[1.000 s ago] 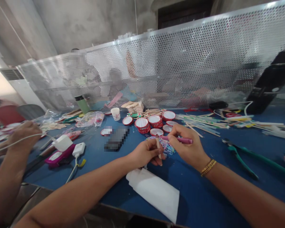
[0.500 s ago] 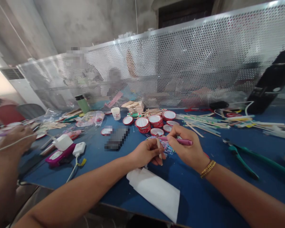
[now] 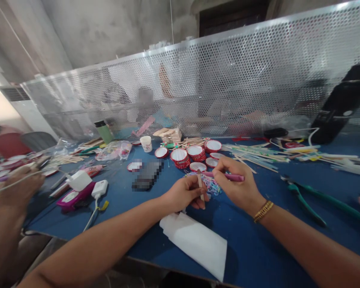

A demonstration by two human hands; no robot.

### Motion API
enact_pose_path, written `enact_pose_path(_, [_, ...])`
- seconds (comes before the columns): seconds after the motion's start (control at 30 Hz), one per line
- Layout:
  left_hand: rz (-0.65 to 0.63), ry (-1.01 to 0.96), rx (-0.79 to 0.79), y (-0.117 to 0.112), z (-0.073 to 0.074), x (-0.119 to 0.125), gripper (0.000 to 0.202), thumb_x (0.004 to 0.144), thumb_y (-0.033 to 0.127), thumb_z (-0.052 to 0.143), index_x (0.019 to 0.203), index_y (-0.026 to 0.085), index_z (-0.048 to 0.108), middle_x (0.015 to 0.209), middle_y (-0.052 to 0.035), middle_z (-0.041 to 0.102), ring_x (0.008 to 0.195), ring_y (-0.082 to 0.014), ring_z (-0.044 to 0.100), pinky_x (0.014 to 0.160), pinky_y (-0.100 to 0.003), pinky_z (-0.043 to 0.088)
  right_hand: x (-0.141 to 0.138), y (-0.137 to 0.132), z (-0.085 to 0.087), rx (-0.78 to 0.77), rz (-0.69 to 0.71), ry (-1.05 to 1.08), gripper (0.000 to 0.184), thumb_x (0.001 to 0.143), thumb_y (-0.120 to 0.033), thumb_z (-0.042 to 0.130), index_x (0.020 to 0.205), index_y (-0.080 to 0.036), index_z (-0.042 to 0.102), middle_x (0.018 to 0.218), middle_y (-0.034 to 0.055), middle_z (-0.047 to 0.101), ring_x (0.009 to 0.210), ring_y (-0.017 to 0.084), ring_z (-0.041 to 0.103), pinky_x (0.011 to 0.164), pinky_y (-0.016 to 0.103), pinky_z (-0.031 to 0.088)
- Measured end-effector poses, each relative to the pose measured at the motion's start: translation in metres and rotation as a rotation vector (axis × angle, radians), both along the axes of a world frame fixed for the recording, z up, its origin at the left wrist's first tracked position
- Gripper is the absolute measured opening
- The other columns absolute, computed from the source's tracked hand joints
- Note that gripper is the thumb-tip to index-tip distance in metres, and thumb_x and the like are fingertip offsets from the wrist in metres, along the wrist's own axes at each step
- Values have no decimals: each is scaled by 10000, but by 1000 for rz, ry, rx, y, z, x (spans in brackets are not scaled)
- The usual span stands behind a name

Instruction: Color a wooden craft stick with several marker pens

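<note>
My left hand point(image 3: 184, 194) is closed round a small wooden stick point(image 3: 200, 182) that stands upright between its fingers. My right hand point(image 3: 237, 185) pinches a pink pen point(image 3: 228, 176), whose tip points left at the top of the stick. Both hands hover low over the blue table point(image 3: 252, 244). A tangle of coloured rubber bands point(image 3: 210, 185) lies just behind the stick. A folded white paper point(image 3: 198, 242) lies on the table below my hands.
Red-rimmed lids point(image 3: 195, 154) are stacked behind the hands. Green pliers point(image 3: 309, 198) lie at the right, loose sticks point(image 3: 258, 154) beyond them. A white charger point(image 3: 99, 189) and a pink device point(image 3: 73, 197) sit at the left. Another person's hand point(image 3: 18, 186) works at the far left. A perforated metal screen point(image 3: 228, 80) closes the back.
My hands have stayed almost still with the stick and pen. The other person's hand at the far left has dropped lower and toward the table's edge.
</note>
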State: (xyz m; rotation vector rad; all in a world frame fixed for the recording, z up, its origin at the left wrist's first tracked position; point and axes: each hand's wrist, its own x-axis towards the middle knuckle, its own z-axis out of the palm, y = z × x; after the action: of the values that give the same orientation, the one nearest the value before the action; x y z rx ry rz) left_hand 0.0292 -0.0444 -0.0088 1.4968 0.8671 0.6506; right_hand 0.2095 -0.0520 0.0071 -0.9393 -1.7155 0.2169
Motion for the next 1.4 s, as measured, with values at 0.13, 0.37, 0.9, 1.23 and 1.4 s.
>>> enact_pose_path(0.13, [3, -7, -6, -1, 0, 0, 309, 799, 410, 695, 846, 163, 515, 777, -28, 670, 541, -94, 644, 488, -186, 480, -1, -3, 1, 0, 12, 7, 181, 779, -179, 527, 609, -206, 473, 570, -42, 481, 548, 112, 435, 546, 264, 337])
enact_pose_path(0.37, [0, -6, -2, -2, 2, 1, 297, 808, 399, 692, 844, 159, 520, 739, -21, 664, 532, -91, 634, 490, -186, 478, -1, -2, 0, -13, 35, 15, 175, 782, -176, 521, 616, -204, 472, 575, -43, 484, 543, 107, 433, 536, 259, 339])
enact_pose_path(0.9, [3, -19, 4, -2, 2, 0, 314, 800, 411, 705, 837, 151, 534, 741, -20, 662, 534, -90, 629, 501, -189, 497, -2, -2, -1, -10, 26, 4, 181, 793, -171, 526, 624, -208, 475, 585, -42, 480, 557, 112, 433, 553, 270, 339])
enact_pose_path(1.23, [3, -5, 14, -3, 3, 0, 278, 818, 385, 680, 836, 155, 526, 767, -26, 666, 533, -84, 630, 494, -182, 490, -3, -7, 5, 32, 29, 16, 178, 781, -169, 523, 612, -208, 484, 569, -39, 484, 547, 115, 445, 545, 268, 344])
enact_pose_path(1.4, [3, -11, 11, -2, 2, 0, 302, 806, 408, 694, 829, 154, 531, 753, -23, 663, 529, -87, 630, 503, -191, 503, -3, -5, 2, 5, 44, 4, 172, 791, -177, 526, 628, -210, 480, 596, -36, 494, 569, 118, 453, 571, 275, 359])
